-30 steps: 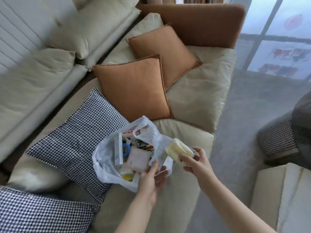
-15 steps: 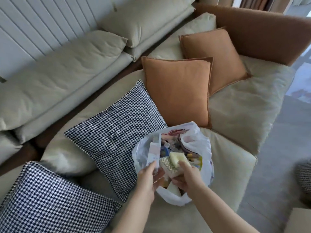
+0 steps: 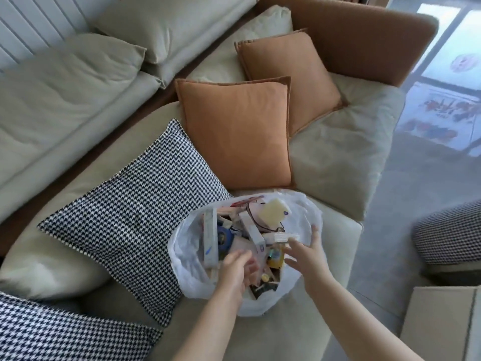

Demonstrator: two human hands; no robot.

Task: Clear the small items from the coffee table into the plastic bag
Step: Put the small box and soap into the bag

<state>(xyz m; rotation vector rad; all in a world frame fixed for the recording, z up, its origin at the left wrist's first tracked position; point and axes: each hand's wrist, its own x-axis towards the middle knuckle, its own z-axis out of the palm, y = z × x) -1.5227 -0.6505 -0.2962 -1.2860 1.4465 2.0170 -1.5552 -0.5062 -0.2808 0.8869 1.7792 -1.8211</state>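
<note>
Yellow sponge [image 3: 272,213] lies inside plastic bag [image 3: 187,256], beyond both hands; left hand [image 3: 235,267] and right hand [image 3: 305,256] grips loose, holding nothing.

Thin glossy plastic bag [image 3: 187,246] on matt cloth sofa [image 3: 335,152]

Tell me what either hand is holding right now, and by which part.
Nothing plainly. The right hand is spread open over the bag, the sponge lying loose inside. The left hand is blurred at the near rim; any grip cannot be told.
</note>
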